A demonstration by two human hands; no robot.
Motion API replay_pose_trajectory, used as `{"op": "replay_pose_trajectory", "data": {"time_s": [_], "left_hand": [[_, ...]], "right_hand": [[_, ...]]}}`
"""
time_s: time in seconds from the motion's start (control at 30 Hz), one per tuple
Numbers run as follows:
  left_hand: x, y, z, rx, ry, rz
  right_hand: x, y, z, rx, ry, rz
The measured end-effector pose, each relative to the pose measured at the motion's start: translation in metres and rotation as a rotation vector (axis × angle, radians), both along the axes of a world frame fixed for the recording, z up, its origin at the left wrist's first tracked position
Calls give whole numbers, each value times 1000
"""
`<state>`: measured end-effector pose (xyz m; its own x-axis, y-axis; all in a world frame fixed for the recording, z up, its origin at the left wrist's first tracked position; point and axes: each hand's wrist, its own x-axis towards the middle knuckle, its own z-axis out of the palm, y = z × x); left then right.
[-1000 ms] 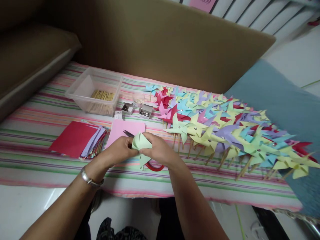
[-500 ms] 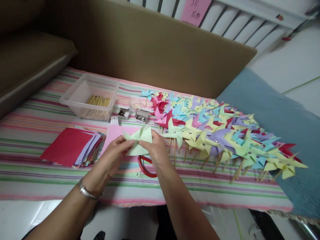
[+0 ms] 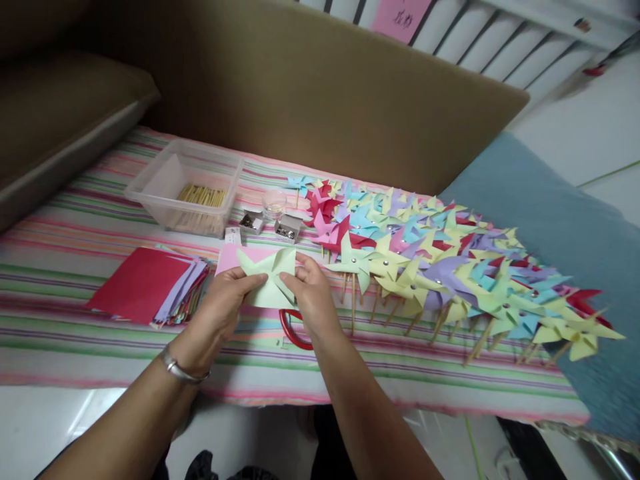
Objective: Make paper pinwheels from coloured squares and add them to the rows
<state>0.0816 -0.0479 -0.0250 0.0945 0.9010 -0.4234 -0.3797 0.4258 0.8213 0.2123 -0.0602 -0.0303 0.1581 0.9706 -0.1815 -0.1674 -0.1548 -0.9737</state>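
Note:
Between my hands is a pale green paper square (image 3: 270, 293), cut in from its corners, with some points curled up toward the middle. My left hand (image 3: 227, 298) pinches its left side, thumb on top near the centre. On the opposite side my right hand (image 3: 314, 293) grips the paper, its thumb lying over a cut flap. Beneath it lies a pink sheet (image 3: 227, 257), partly covered. Red-handled scissors (image 3: 295, 335) rest just below, their blades hidden under the paper and sheet.
Finished pinwheels (image 3: 413, 287) spread over the right of the striped cloth (image 3: 240, 367). A stack of coloured paper squares (image 3: 143, 283) lies at left. Behind stand a plastic tub (image 3: 145, 193) holding wooden sticks, small boxes of metal fasteners (image 3: 287, 230) and a clear round dish (image 3: 274, 203).
My right thumb has drawn back from the paper's middle toward its right side, and the flap points have spread wider. The view has shifted slightly.

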Motion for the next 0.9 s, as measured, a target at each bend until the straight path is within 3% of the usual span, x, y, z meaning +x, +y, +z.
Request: {"op": "replay_pose_trajectory", "data": {"time_s": [0.13,0.2,0.3,0.43,0.67,0.9], "left_hand": [[-15,8,4,60,16,14],[-24,11,4,99,16,36],[-34,15,4,96,14,68],[-40,17,4,82,10,76],[-39,14,2,92,65,54],[-25,9,1,54,126,27]], "right_hand": [[5,-5,1,272,-431,-8],[7,-9,3,446,-634,74],[8,-11,5,560,-803,201],[6,-12,5,591,-869,267],[3,-10,3,601,-861,258],[1,-11,4,427,-714,214]]}}
